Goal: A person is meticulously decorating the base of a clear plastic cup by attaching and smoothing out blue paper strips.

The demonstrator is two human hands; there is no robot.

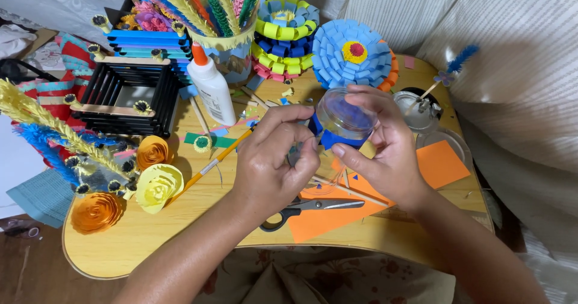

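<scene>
Both forearms reach forward, left hand [274, 159] pinching with its fingertips, right hand [385, 144] curled in a grip.

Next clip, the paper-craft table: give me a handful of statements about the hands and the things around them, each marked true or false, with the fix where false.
1. The right hand holds a clear round container with a blue paper band. True.
2. The scissors are in the left hand. False: they lie on the table beside the orange paper, under the left hand.
3. The glue bottle stands upright with an orange cap. True.
4. The yellow paper rose sits on top of the black stick box. False: it lies on the wooden table, in front of the box.
5. The left hand's fingers touch the container's side. True.
</scene>
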